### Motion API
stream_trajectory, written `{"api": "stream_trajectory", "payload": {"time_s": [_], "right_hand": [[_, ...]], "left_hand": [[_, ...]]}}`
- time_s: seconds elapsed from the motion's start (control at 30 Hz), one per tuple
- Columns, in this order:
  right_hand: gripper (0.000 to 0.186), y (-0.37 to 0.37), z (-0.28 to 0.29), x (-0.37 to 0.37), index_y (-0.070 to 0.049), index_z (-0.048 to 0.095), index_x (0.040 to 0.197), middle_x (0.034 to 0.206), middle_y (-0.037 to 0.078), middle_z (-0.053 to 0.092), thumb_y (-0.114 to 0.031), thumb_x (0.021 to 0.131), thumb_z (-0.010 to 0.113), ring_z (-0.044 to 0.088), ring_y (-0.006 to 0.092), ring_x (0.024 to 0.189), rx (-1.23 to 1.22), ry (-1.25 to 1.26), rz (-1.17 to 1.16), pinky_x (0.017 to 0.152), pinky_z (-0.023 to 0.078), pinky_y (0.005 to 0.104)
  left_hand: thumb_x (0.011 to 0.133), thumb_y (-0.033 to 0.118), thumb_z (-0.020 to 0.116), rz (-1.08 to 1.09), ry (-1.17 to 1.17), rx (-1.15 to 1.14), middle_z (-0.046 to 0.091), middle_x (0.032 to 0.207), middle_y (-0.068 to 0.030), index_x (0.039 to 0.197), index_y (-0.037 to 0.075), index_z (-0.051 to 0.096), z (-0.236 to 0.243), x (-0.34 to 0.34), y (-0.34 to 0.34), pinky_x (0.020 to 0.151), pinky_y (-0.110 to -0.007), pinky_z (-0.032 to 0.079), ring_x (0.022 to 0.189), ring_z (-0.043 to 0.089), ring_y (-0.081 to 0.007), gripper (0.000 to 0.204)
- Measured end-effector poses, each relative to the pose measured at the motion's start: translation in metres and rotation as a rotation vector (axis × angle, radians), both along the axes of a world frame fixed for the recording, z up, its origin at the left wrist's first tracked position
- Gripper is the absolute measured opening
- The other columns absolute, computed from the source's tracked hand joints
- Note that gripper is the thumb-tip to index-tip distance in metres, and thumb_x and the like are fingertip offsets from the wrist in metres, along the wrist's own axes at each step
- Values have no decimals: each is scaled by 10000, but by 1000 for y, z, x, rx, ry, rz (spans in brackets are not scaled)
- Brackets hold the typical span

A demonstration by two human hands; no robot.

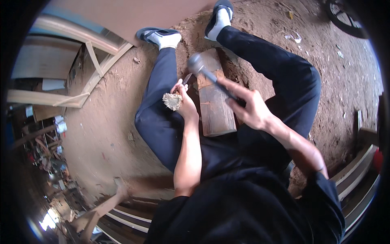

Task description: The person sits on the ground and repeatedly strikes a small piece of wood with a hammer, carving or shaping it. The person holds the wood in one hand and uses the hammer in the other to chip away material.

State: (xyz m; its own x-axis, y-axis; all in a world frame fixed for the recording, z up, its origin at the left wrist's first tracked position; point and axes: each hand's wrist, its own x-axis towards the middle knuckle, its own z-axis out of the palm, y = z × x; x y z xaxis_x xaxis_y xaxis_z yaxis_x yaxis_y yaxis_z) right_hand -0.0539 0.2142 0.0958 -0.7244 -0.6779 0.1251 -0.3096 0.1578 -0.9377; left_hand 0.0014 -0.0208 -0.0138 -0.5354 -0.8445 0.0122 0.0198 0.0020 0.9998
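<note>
While the right hand [248, 107] clenched a raised hammer [203, 69], the left hand's [185, 101] fingers pinched a chisel [187, 78] and a frayed wood piece [172, 101] beside the log [214, 101]; carving looked unfinished, the blow not yet landed.

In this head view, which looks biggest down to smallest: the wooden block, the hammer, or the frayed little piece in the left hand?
1. Wooden block
2. Hammer, though the right hand hides part of its handle
3. Frayed piece, clearly smallest

The hammer is raised nearer the camera, so it may look larger than it is.
</note>
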Motion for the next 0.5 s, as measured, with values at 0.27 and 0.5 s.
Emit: {"api": "stream_trajectory", "payload": {"time_s": [0.27, 0.5], "right_hand": [[748, -3, -23, -37, -49, 364, 1622, 961, 104, 658, -24, 918, 615, 617, 121, 698, 30, -509, -192, 656, 506, 276], [790, 6, -50, -26, 42, 278, 1625, 710, 64, 622, -6, 902, 593, 569, 143, 534, 105, -775, -89, 506, 459, 287]], "left_hand": [[1084, 217, 559, 70, -103, -44, 698, 1234, -138, 1161, -10, 631, 34, 8, -24, 890, -317, 561, 974, 686, -197, 251], [1086, 237, 591, 0, -38, -81, 733, 1077, -114, 1109, -5, 632, 34, 10, -12, 818, -323, 556, 866, 675, -177, 246]]}}
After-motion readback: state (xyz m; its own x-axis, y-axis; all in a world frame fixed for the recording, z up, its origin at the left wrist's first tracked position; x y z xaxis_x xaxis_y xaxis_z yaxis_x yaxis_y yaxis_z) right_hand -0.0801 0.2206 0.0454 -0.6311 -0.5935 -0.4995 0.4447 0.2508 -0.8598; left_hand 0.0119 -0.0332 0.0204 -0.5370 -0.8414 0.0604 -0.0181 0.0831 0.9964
